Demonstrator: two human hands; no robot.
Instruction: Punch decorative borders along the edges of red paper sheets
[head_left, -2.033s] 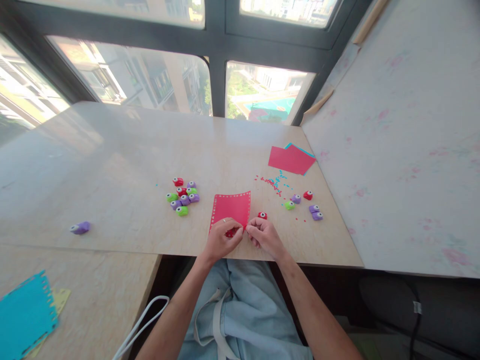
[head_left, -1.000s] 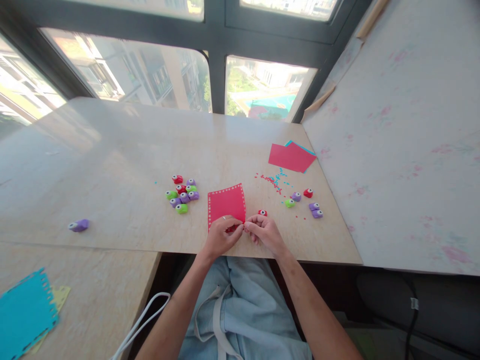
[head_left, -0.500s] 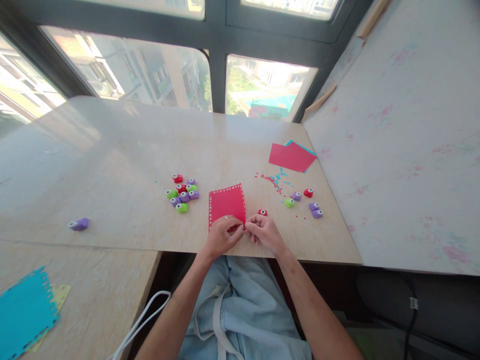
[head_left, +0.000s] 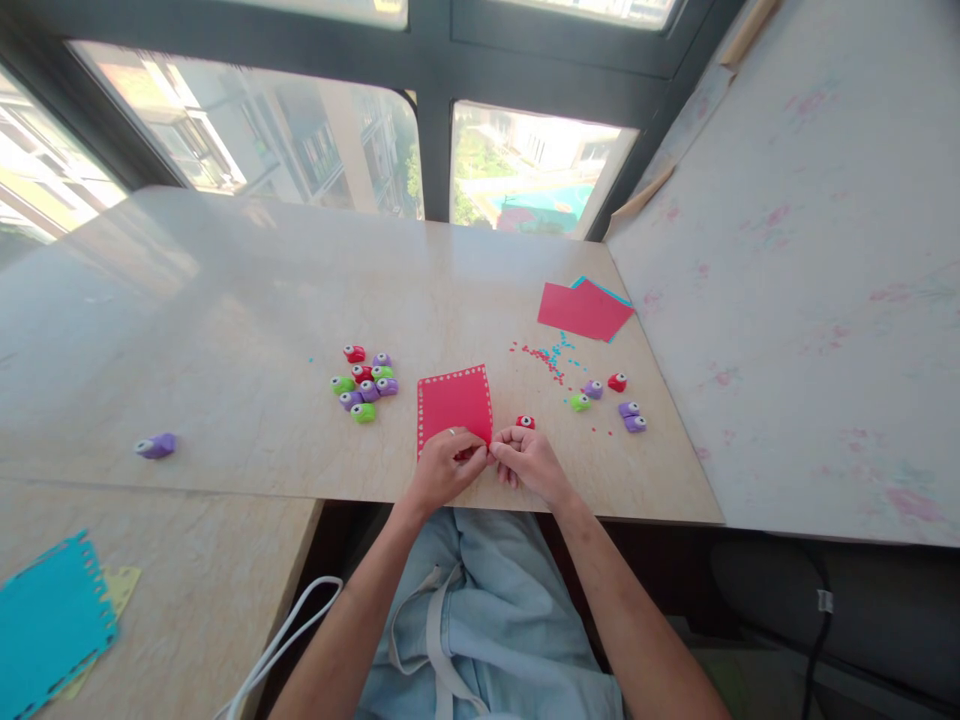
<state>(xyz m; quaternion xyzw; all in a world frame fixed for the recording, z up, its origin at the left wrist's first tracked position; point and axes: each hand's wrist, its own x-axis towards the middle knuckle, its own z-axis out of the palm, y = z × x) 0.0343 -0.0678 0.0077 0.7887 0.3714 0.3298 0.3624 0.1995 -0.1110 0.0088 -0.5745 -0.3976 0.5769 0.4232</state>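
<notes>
Hands (head_left: 448,468) seemingly on edge of sheet (head_left: 454,405)

Red paper sheet (head_left: 454,402), edged with small punched holes
Roughly square, its pale openings lining the far, left and right sides, it sits slightly askew near the front of the table (head_left: 262,420), its near part covered by the left hand (head_left: 448,470).
</notes>
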